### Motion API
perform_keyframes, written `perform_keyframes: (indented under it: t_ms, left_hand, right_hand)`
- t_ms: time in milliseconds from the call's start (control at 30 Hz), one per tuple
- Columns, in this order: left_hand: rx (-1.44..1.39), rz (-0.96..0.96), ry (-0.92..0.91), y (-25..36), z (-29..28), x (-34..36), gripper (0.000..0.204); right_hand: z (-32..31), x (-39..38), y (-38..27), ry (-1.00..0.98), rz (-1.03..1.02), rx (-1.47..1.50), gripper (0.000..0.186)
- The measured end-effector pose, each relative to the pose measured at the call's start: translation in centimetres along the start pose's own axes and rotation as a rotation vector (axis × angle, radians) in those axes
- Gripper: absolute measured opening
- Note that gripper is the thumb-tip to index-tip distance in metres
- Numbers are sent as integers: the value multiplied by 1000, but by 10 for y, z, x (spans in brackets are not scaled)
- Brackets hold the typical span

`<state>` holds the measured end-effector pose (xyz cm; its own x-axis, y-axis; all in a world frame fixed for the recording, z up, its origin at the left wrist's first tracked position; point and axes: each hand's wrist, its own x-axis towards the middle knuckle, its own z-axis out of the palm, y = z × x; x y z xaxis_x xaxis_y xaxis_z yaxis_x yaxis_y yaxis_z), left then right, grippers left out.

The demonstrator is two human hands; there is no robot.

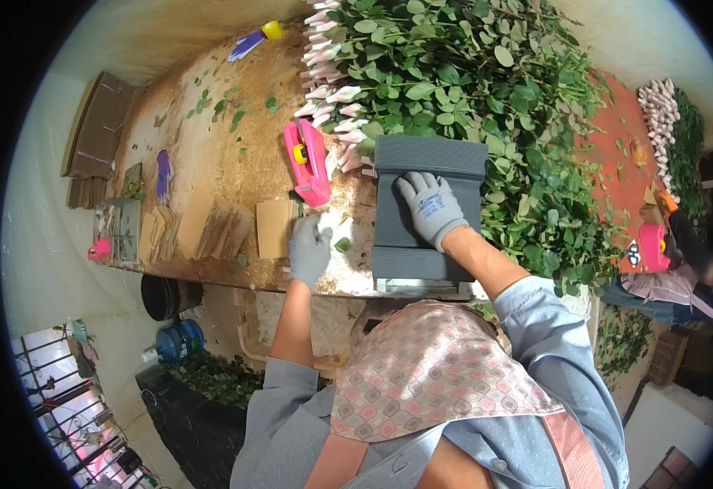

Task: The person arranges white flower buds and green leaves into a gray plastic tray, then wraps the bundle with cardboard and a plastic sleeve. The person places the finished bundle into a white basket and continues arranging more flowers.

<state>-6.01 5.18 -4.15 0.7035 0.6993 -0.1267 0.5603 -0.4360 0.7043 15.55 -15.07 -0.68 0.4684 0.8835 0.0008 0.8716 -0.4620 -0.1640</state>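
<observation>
My right hand [432, 210], in a grey work glove, lies flat on a dark grey ridged board [417, 259] in front of me. My left hand [310, 251], gloved the same way, is low over the table at the board's left, its fingers curled in; whatever they may hold is hidden. Just left of it lies a stack of tan cardboard pieces [274, 229]. A pink tape dispenser [312, 167] with a yellow roll stands beyond the left hand. Behind the board lie many leafy stems [470, 73], their pale wrapped heads [321, 57] pointing left.
More cardboard pieces [214, 228] stand along the table's front left edge. Bundled cardboard [99, 126] leans at the far left. Purple-and-yellow gloves [250, 42] lie at the back. At right, a co-worker's orange-gloved hand [667, 200] is by a red table [613, 122] with another pink dispenser [654, 247].
</observation>
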Motion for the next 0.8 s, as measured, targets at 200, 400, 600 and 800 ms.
perform_keyframes:
  t_ms: [200,400,600,800]
  left_hand:
    - [496,227,-137,-15,61,-11,36]
    - [407,41,-169,-2,73,-15,43]
    - [249,-321,-34,26,48,10,72]
    - [367,-276,-75,1,59,10,66]
  right_hand:
    - [6,0,0,32,-34,9,52]
    - [9,0,2,55,-37,13,54]
    - [5,-1,5,50,-37,-16,48]
    - [6,2,4,48,-47,-16,52]
